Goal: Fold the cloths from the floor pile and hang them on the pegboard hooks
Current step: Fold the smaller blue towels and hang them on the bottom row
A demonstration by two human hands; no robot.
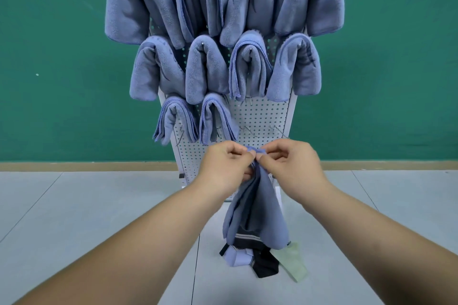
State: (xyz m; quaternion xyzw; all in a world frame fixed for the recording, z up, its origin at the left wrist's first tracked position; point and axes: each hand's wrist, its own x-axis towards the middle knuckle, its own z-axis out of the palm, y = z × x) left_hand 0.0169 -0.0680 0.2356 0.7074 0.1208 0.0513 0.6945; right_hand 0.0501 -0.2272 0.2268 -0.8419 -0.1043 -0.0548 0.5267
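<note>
A blue cloth (257, 213) hangs in front of me, its top edge pinched by my left hand (226, 164) and my right hand (288, 163), which are close together. Its lower end drops down over the floor pile (262, 260), a small heap of blue, black and pale green cloths. Behind stands the white pegboard (260, 116) with several folded blue cloths (205, 69) hung on hooks in three rows. Bare metal hooks (277, 130) show on the board's lower right, just above my hands.
A green wall (62, 57) with a tan skirting strip runs behind the pegboard. The floor (86, 205) is pale grey tile. The pegboard's white foot (278, 193) stands just behind the hanging cloth.
</note>
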